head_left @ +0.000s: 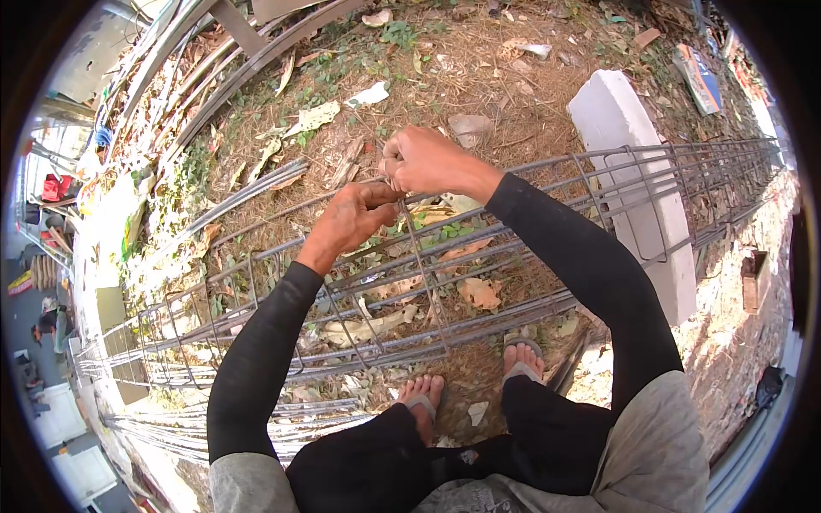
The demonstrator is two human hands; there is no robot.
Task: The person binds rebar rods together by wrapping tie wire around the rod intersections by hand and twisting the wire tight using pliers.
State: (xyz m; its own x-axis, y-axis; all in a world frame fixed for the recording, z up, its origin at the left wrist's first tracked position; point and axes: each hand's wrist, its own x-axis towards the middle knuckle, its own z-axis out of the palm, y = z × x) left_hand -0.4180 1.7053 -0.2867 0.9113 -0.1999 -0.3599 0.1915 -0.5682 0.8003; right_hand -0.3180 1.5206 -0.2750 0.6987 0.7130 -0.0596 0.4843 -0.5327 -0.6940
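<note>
A long cage of steel bars (505, 248) with square stirrups runs across the view in front of my feet. At its far top bar, near the middle, my left hand (355, 214) has its fingers pinched together beside a stirrup corner. Touching or nearly touching it, my right hand (428, 161) is curled closed just above the same bar. Whatever sits between the fingertips is too small and hidden to name. One stirrup (419, 256) hangs down from directly below the hands.
Under the cage's right part stands a white block (633, 171); a pale block (111, 316) is under its left end. Loose rods (248, 192) lie beyond it at left. Leaves and debris cover the ground. More rods (274, 427) lie near my left foot.
</note>
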